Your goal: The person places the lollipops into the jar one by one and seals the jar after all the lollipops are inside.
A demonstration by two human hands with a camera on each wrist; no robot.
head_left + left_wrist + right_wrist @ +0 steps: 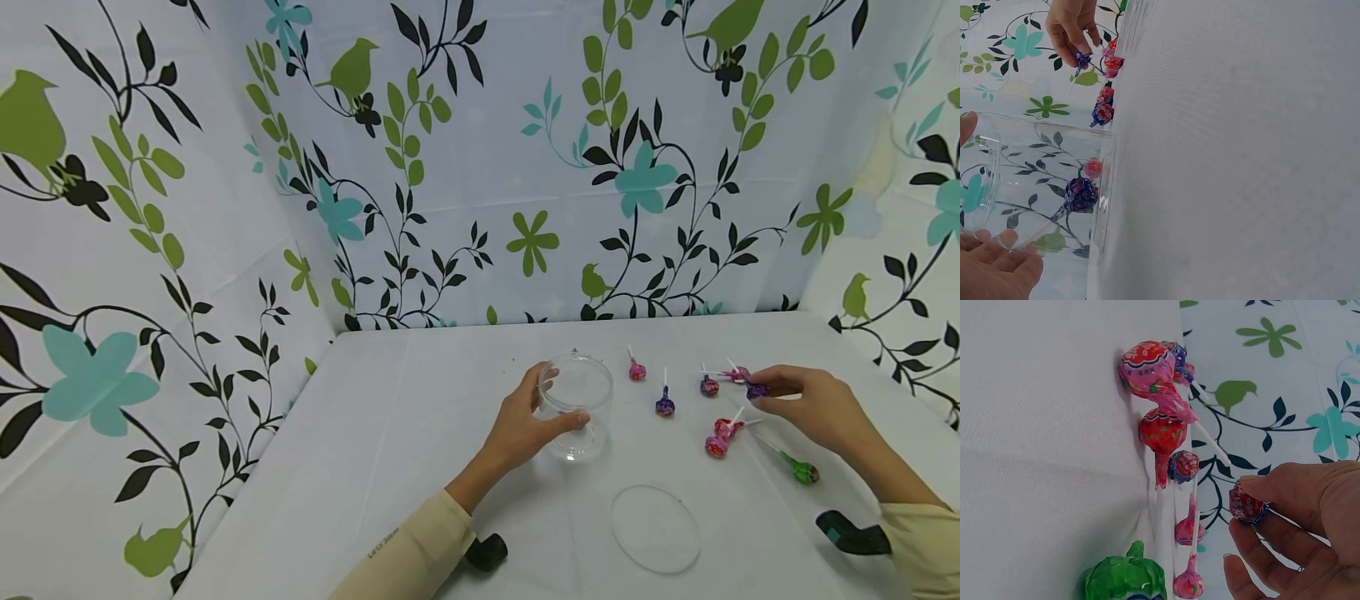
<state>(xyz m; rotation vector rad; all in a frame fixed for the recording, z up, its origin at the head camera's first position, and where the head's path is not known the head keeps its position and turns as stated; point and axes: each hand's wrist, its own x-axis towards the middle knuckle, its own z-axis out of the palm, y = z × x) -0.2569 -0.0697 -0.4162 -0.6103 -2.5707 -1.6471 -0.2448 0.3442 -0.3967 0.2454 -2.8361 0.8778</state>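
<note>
Right hand (821,410) pinches lollipop (757,390) | left hand (519,431) grips jar (577,390) (well apart) | table edge (480,329) beyond

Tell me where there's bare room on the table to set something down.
Widest: left side of the table, between its left edge and the left hand holding the jar. Smaller: the near patch between the clear ring and the green lollipop. Crowded: the right, where lollipops cluster beside the right hand.

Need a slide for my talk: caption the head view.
Left hand holding a clear container, right hand pinching a purple lollipop, more lollipops on the table.
</note>
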